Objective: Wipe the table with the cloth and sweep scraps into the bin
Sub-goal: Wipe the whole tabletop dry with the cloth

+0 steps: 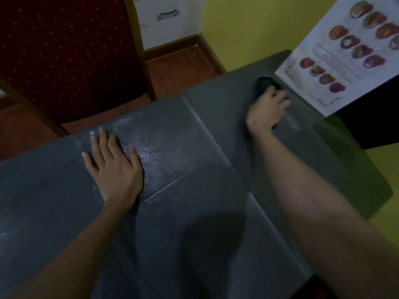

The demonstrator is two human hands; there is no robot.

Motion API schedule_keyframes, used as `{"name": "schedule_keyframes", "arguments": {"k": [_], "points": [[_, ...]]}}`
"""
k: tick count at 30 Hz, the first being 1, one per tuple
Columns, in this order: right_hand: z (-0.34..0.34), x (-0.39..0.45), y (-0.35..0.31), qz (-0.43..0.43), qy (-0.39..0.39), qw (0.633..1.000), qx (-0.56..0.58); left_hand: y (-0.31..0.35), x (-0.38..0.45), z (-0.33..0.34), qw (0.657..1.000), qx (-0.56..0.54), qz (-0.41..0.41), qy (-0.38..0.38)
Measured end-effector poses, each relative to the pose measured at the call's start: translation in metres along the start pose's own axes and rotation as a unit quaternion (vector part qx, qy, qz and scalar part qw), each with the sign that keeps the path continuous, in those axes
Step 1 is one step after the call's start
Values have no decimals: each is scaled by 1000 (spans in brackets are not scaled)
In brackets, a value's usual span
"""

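left hand (114, 165): flat on grey surface (194, 212), fingers (101, 141) straight, spread | right hand (267, 108): fingers curled over dark cloth (264, 85), far right by menu (336, 61) | cloth under and beyond fingers, on surface

Left hand (115, 167) flat, fingers spread; right hand (268, 108) seemingly curled (blurred).

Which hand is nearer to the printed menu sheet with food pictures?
The right hand is nearer: it holds the dark cloth just beside the menu sheet. The left hand rests flat on the table, far across from it.
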State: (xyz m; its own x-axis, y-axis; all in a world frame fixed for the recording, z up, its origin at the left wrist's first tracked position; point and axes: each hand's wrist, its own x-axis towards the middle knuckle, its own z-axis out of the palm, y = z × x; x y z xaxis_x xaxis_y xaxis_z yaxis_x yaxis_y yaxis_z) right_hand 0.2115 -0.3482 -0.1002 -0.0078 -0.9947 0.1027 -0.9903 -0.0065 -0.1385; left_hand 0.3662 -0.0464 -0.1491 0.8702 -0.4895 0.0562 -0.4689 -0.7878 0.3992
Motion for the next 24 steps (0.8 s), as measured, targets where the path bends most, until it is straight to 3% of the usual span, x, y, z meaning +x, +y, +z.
{"name": "schedule_keyframes", "arguments": {"k": [2, 4, 5, 6, 7, 9, 11, 14, 16, 17, 19, 21, 23, 24], "points": [[-2, -44, -16, -242, 7, 969, 55, 1, 0, -2, 1000, -1, 5, -5], [-2, -103, -18, -515, -45, 855, 46, 1, 0, -4, 1000, 1, 14, -17], [-1, -123, -9, -578, -72, 813, 18, 1, 1, -5, 1000, 4, 20, -23], [-1, -127, 6, -589, -88, 804, 4, 1, 0, -7, 999, 8, 26, -30], [-1, -119, 25, -554, -82, 829, 5, 1, -1, -9, 999, 13, 30, -37], [-3, -87, 74, -377, -47, 925, -13, 3, -2, -12, 998, 22, 31, -44], [-8, -48, 138, -185, -20, 981, -57, 6, -4, -16, 998, 34, 28, -46], [-26, -16, 203, 78, -18, 996, -44, 17, -15, -21, 999, 23, 22, -27], [-31, -20, 200, 146, -5, 989, 8, 38, -42, -20, 1000, -6, 12, -5], [-31, -30, 190, 98, 10, 995, 27, 52, -63, -17, 1000, -22, 15, -7], [-25, -67, 164, -149, 7, 988, 52, 86, -112, -8, 997, -61, 35, -36], [-21, -116, 155, -400, -34, 915, 41, 116, -161, 1, 991, -84, 70, -77], [-21, -128, 181, -477, -58, 876, 28, 139, -199, 9, 984, -87, 98, -117], [-23, -119, 204, -448, -44, 892, 24, 147, -214, 12, 981, -86, 108, -133]]}}
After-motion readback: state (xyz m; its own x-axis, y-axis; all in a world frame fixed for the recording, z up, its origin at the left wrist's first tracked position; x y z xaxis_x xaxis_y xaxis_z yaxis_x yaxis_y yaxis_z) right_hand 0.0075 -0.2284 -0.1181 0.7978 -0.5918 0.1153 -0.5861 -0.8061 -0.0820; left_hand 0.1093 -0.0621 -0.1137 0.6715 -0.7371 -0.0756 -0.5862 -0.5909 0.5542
